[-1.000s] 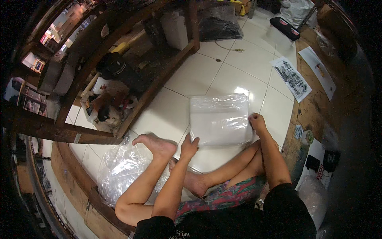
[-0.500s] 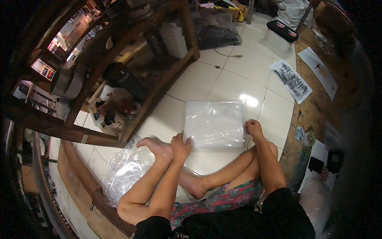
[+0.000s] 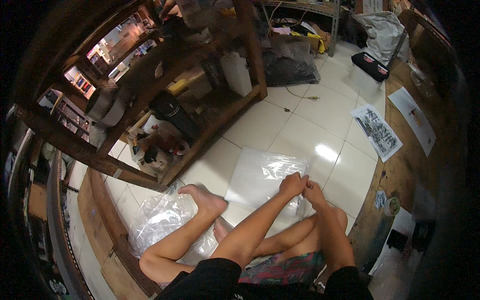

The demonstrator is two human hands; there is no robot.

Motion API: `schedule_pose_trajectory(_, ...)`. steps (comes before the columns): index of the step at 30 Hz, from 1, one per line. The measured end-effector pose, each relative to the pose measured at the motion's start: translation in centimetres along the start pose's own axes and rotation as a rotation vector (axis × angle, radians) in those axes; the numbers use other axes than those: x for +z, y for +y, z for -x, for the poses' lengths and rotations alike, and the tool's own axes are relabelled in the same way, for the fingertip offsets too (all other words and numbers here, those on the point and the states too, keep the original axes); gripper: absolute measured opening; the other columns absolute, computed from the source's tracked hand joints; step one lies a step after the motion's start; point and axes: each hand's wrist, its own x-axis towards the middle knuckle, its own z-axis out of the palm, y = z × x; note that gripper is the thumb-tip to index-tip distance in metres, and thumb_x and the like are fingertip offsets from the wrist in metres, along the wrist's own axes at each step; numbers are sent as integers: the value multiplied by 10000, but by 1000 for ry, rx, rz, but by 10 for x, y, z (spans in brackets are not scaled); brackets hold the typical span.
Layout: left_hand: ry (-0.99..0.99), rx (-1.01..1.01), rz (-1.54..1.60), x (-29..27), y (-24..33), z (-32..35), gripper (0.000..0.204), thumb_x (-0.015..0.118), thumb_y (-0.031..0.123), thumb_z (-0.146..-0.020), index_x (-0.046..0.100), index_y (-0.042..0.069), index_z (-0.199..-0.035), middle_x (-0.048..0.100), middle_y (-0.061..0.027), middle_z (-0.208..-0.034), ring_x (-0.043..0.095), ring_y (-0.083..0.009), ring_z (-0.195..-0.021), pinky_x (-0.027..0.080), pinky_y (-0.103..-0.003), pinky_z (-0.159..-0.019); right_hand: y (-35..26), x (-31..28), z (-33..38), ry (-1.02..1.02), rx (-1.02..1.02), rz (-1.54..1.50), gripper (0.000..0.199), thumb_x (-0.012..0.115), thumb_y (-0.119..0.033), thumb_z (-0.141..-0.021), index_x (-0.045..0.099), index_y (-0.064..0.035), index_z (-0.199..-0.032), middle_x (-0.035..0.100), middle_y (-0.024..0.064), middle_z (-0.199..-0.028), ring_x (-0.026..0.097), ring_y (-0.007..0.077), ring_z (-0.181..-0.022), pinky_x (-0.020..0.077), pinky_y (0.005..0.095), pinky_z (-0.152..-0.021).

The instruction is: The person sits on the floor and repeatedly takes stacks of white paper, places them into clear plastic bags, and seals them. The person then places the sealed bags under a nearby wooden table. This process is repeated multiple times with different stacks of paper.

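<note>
A stack of clear plastic sheets or bags (image 3: pixel 245 175) lies on the tiled floor in front of my crossed legs. Its top layer is glossy and wrinkled toward the right side, where it catches the light. My left hand (image 3: pixel 291 185) reaches across to the stack's right edge, fingers closed on the top clear plastic. Close against it, my right hand (image 3: pixel 314 193) is also closed, pinching the plastic's edge. The fingertips of both hands meet there and partly hide what they grip.
Crumpled clear plastic (image 3: pixel 160 217) lies by my left leg. A wooden shelf (image 3: pixel 220 132) with a black cylinder (image 3: pixel 172 112) stands at left. At right are a printed sheet (image 3: pixel 376 132), a wooden board (image 3: pixel 397 170), a tape roll (image 3: pixel 392 206) and a black pouch (image 3: pixel 370 67) on a clear box.
My left hand has moved from the stack's left edge across to its right edge, beside my right hand. The glossy plastic has bunched toward the right. The whole view has shifted slightly.
</note>
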Motion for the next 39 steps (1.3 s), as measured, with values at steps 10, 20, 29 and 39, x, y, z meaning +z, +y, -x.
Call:
schedule_pose_trajectory(10, 151, 149, 141, 0, -37, -29, 377, 564, 373, -850, 591, 5, -926, 641, -247, -891, 640, -393, -847, 489, -459, -779, -41, 7, 15, -95, 53, -298, 30, 520, -73, -875, 542, -62, -858, 542, -5, -786, 488, 85, -684, 419, 224, -617)
schedule_pose_trajectory(20, -73, 75, -119, 16, -35, -46, 482, 600, 391, -787, 607, -42, -1000, 635, -279, -1019, 609, -418, -1014, 491, -455, -875, -35, 25, 8, 25, 190, -298, 108, 580, -101, -864, 613, 0, -883, 597, 66, -781, 554, 133, -657, 477, 289, -538)
schedule_pose_trajectory(29, -307, -85, 63, 3, -31, -50, 325, 599, 292, -811, 648, 9, -965, 649, -241, -943, 659, -333, -902, 522, -426, -835, -4, 19, -13, -73, 171, -113, 177, 588, -198, -879, 607, -37, -807, 545, 22, -663, 481, 108, -539, 384, 267, -471)
schedule_pose_trajectory(39, -83, 55, 324, 24, -80, -52, 366, 524, 379, -893, 622, 27, -898, 650, -159, -873, 626, -290, -790, 490, -381, -734, -26, 23, 2, -152, 295, -363, 134, 615, -172, -881, 520, -135, -793, 549, -12, -749, 511, 96, -653, 467, 260, -596)
